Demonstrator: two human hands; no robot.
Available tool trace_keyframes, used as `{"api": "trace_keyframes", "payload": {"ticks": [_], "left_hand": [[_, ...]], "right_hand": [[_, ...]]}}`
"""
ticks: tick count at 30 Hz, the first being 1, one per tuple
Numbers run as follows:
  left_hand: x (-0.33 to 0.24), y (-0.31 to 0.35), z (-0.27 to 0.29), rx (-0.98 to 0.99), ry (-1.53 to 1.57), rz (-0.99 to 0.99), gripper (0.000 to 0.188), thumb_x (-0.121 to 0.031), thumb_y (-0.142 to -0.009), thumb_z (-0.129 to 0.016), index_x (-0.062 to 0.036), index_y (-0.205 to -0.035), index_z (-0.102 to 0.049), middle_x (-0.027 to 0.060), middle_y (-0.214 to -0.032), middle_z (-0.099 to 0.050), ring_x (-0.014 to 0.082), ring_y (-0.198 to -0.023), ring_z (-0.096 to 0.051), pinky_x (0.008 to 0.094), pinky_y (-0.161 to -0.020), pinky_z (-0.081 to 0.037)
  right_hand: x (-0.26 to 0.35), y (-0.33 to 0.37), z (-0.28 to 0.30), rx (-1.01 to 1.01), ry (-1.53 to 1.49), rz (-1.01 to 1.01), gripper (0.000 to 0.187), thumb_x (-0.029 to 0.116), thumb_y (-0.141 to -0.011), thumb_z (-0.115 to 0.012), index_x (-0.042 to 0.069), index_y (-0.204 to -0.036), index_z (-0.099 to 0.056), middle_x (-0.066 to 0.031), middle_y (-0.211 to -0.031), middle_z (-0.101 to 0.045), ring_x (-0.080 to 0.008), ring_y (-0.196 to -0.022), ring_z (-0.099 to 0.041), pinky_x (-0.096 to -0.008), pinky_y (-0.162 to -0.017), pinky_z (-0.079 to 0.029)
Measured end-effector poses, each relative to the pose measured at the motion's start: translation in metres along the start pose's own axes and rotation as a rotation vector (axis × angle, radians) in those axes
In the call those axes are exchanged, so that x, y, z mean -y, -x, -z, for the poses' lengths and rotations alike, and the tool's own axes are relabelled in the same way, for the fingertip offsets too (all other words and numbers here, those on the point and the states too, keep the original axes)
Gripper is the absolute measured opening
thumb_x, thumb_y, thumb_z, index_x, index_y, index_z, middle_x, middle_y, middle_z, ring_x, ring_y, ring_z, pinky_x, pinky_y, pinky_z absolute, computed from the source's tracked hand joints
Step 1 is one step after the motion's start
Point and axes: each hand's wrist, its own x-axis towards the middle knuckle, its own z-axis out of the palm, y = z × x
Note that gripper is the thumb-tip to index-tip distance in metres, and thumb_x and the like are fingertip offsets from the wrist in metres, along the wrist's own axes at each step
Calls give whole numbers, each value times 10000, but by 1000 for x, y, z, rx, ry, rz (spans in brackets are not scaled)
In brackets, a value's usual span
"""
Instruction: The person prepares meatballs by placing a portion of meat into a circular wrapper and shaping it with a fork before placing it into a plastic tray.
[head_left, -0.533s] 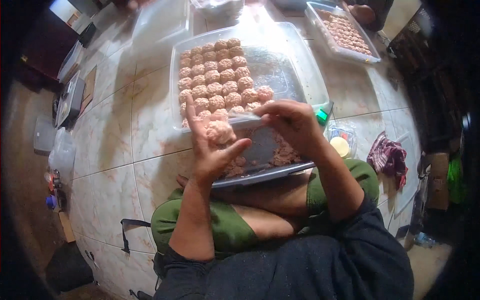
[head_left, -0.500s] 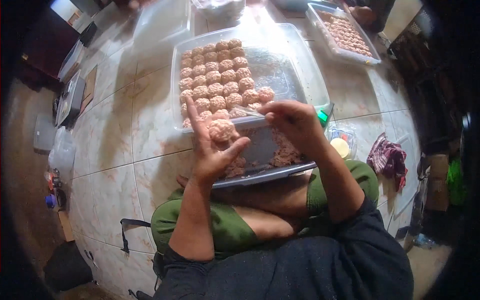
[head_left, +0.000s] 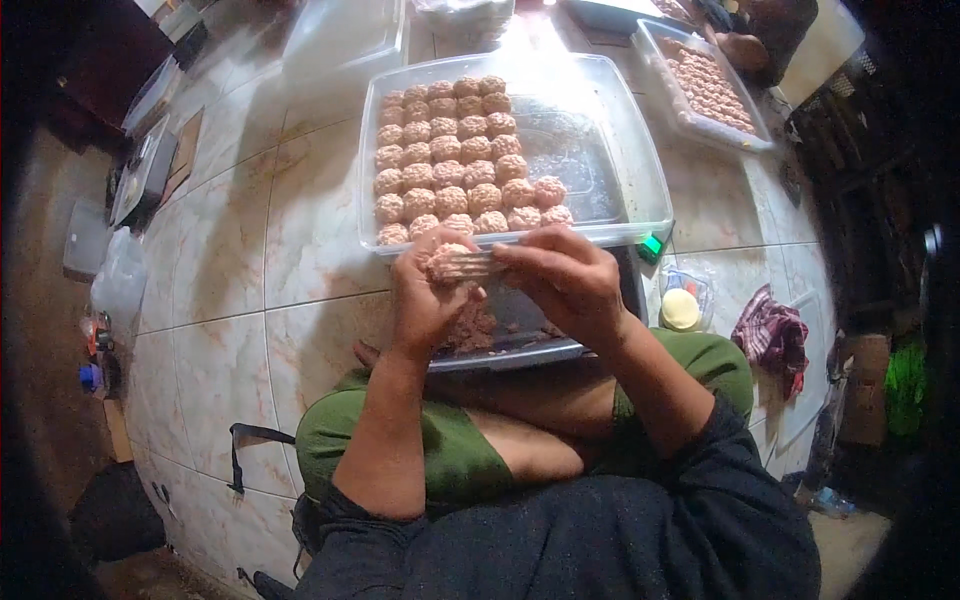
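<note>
Low in front of me, my left hand is curled around a pale pink dough ball. Between its fingertips, my right hand grips a pale fork, its tines lying against the side of the ball. Just beyond both hands, rows of lumpy-surfaced balls fill the left part of a clear plastic tub. Beneath my hands a dark tray holds brown crumbly mixture, partly hidden by my hands and the tub.
Another clear tub of shaped pieces stands far right, near another person's hand. A green object, a bag with a yellow round thing and a checked cloth lie at right. Plastic bags sit at left.
My left hand has closed from open-palmed to curled around the ball. My right hand has brought the fork left onto the ball. The view has shifted slightly.
</note>
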Motion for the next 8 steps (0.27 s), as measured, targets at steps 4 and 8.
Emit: {"api": "trace_keyframes", "payload": {"ticks": [4,8], "left_hand": [[-4,2,-3,-25,-57,-35,264,98,-689,-601,-33,-917,-576,18,-879,-592,90,-796,-583,244,-697,-500],[0,3,-5,-67,-247,-253,285,84,-720,-619,-37,-975,-578,23,-884,-596,98,-834,-577,240,-730,-493]], "right_hand": [[-2,-1,-4,26,152,90,277,44,-753,-716,76,-1027,-694,-78,-819,-637,-197,-707,-642,-296,-613,-528],[-8,-4,3,4,51,58,380,92,-751,-686,205,-1113,-671,-31,-876,-650,-191,-728,-667,-307,-556,-543]]}}
